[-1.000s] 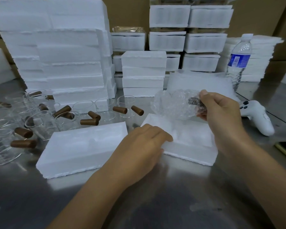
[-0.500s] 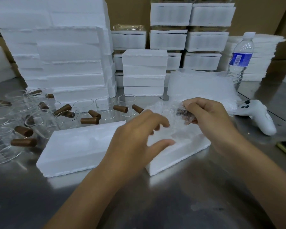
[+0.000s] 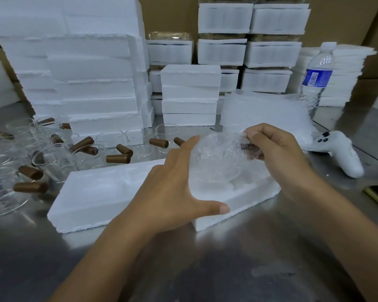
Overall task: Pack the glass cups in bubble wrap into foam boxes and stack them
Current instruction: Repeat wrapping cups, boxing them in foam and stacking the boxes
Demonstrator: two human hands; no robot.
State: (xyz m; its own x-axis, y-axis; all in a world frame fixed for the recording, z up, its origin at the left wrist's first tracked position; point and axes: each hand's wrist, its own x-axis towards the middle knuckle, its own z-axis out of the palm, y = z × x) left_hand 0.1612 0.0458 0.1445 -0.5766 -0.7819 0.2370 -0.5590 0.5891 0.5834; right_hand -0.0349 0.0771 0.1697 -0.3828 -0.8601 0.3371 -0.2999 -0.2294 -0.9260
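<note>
Brushed steel tabletop (image 3: 227, 269), cardboard behind it, and right in the middle is the glass cup bundled in clear bubble wrap (image 3: 218, 158), sitting low over the recess of the open white foam box (image 3: 249, 199); whether it has bottomed out in there I can't tell. The right hand (image 3: 277, 153) pinches the wrap where the cup's brown stub shows through, fingers curled tight on it. The left hand (image 3: 172, 186) is spread wide and holding nothing, thumb lying along the box's near rim, fingertips up against the bundle's left side. Just left lies a second white foam slab (image 3: 96, 197), touching the box. Beyond that, a scatter of bare clear glass cups (image 3: 52, 158) with brown handles. Behind, tall stacks of white foam boxes (image 3: 85, 68), a pile of bubble-wrap sheets (image 3: 264, 110), a plastic water bottle (image 3: 316, 79) and a white game controller (image 3: 340, 153). The danger, I'd say: the light box skids on slick steel if the press comes off-centre, the wrap bunches and jams the cup high, or the foam rim crumbles.
</note>
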